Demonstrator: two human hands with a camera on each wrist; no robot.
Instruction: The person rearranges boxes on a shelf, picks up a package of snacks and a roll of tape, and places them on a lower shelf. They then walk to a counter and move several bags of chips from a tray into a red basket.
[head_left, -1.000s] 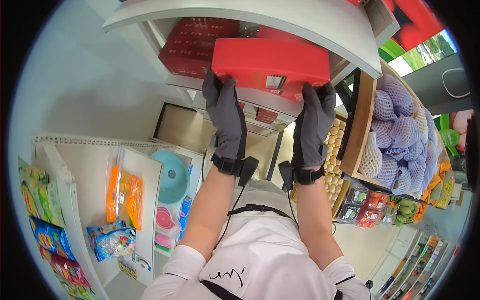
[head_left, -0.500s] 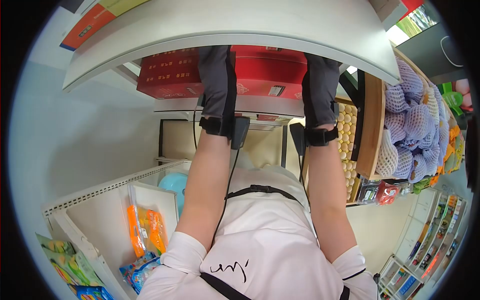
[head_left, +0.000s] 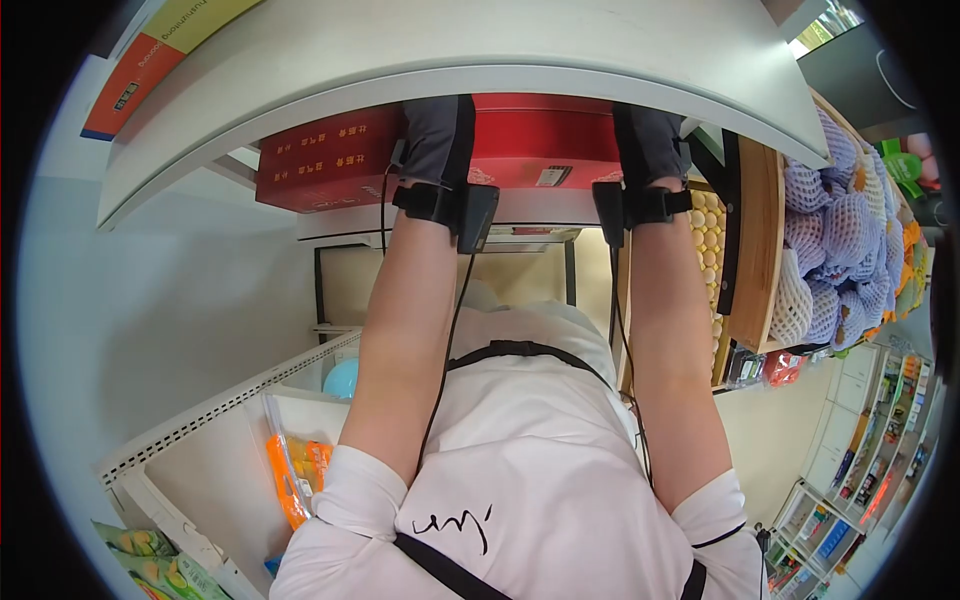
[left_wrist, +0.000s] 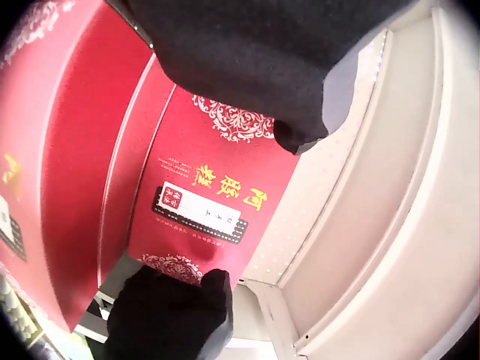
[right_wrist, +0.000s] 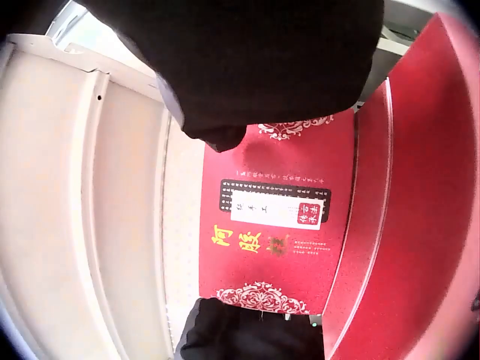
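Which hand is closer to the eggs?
Right. The right hand is at the end of the red box nearer the eggs; the left hand is at the opposite end, farther away.

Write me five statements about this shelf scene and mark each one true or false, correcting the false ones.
1. The left hand and right hand both wear dark gloves. True.
2. Both hands are at the same end of the red box. False: they are at opposite ends of it.
3. A maroon box with gold characters sits to the left of the red box. True.
4. The produce in foam nets is on the person's left. False: it is on the person's right, in a wooden-sided bin.
5. The person's wrists are bare of straps. False: each has a black strap around it.
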